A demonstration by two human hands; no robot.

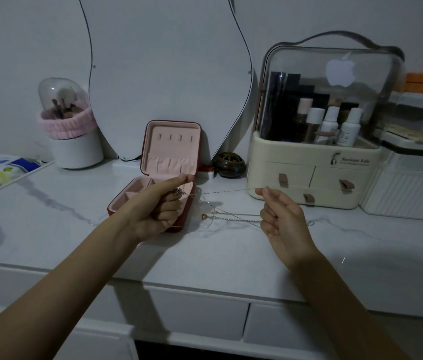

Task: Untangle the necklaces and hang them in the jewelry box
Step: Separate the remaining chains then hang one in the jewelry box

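1. Standing open at the middle of the marble table (pixel 49 229), the jewelry box (pixel 171 152) shows a pink lining; four small hooks sit in its upright lid above a gathered pocket, and the tray compartments that can be seen hold nothing.
2. To the right of the jewelry box, a cream organizer (pixel 309 178) with a clear domed cover holds white-capped bottles and dark tubes; its three drawers are closed.
3. To the left of the jewelry box, a white brush holder (pixel 75 152) with a clear dome and a pink band holds makeup brushes.
4. Much of the box's tray is hidden behind the left hand (pixel 161 203), and dim light leaves the thin chains hard to separate.
5. The necklaces (pixel 228 216) are fine chains, one stretched taut between both hands just right of the box, others tangled on the table below it, with a small round pendant among them.
6. The left hand grips a bunch of chain in curled fingers in front of the box; the right hand (pixel 283 216) pinches the taut strand between thumb and forefinger.
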